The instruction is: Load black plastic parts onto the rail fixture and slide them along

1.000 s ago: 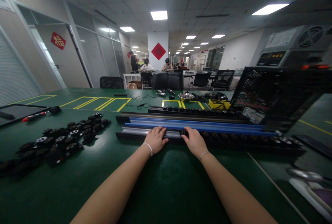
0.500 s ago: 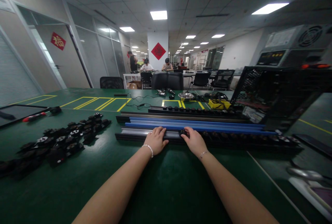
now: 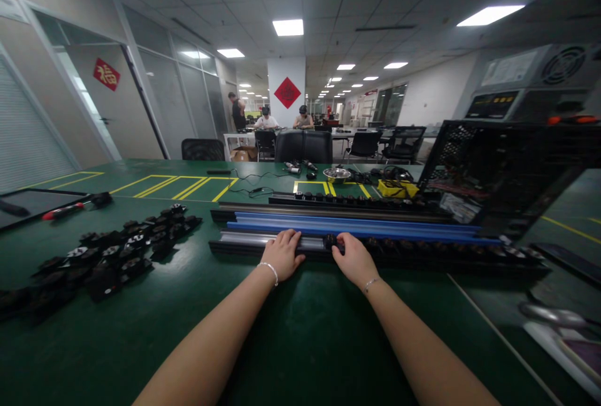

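A long black rail with a pale, shiny inner channel lies crosswise on the green table. My left hand rests over it, fingers across the channel and thumb at the near side, gripping it. A small black part sits in the channel between my hands. My right hand has its thumb and bent fingers at the right edge of this part, pinching it. Its underside is hidden in the channel. To the right, a row of similar dark parts fills the rail.
Behind the rail lie a blue rail and further dark rails. Many loose black parts are spread at left, near a red-handled tool. An open computer case stands at right. A metal bowl and yellow object sit behind.
My right hand has shifted slightly to the right, and more of the small black part shows. My left hand stays put on the rail. A person in the background has turned.
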Demonstrator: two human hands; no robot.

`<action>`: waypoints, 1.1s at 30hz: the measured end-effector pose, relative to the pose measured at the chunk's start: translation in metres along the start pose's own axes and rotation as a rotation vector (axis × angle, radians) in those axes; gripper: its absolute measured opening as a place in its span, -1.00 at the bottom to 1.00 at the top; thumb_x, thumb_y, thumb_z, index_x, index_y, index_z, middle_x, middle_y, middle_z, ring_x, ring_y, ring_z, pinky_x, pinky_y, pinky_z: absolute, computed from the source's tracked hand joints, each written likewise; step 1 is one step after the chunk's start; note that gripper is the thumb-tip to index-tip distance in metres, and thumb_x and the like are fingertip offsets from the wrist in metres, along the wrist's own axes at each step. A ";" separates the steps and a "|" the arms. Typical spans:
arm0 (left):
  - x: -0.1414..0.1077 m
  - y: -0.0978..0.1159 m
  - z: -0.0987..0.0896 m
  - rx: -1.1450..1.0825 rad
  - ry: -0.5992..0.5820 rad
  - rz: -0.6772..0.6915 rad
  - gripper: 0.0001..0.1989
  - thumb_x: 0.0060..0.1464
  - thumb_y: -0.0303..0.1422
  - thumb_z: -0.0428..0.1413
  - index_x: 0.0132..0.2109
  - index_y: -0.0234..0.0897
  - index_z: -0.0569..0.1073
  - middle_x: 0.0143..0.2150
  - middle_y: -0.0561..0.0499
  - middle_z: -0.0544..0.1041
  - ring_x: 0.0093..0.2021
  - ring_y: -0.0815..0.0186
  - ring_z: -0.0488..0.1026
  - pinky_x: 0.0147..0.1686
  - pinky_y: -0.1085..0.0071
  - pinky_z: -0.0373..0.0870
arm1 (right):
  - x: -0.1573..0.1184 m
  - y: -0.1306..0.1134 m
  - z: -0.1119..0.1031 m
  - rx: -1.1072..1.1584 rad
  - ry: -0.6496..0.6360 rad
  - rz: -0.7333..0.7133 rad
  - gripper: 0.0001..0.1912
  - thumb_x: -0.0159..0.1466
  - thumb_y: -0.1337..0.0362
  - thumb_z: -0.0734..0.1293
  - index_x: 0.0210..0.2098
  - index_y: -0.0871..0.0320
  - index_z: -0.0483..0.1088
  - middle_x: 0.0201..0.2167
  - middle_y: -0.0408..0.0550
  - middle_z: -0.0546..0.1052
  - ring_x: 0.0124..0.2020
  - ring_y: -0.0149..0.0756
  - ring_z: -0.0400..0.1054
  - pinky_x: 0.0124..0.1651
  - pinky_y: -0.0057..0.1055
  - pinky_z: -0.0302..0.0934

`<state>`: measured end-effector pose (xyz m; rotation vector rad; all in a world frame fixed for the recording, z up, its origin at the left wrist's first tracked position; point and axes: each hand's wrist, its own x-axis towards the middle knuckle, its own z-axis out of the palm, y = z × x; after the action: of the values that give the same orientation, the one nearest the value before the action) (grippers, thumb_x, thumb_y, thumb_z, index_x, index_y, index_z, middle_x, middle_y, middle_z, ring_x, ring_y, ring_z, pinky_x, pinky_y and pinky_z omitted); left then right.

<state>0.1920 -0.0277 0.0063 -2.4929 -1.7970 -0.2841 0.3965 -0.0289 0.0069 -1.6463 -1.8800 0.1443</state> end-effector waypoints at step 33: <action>0.007 0.018 -0.008 -0.068 0.024 -0.128 -0.48 0.09 0.02 -0.26 0.15 0.00 0.17 0.12 -0.07 0.22 0.10 0.09 0.14 -0.06 0.06 0.22 | -0.006 -0.010 -0.001 -0.095 -0.182 -0.168 -0.60 0.14 0.36 0.13 -0.08 -0.08 0.36 -0.02 -0.23 0.44 0.00 -0.32 0.27 0.12 -0.17 -0.04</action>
<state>0.2107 -0.0280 0.0166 -2.4106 -1.9734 -0.3864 0.3890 -0.0369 0.0105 -1.5732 -2.1835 0.1408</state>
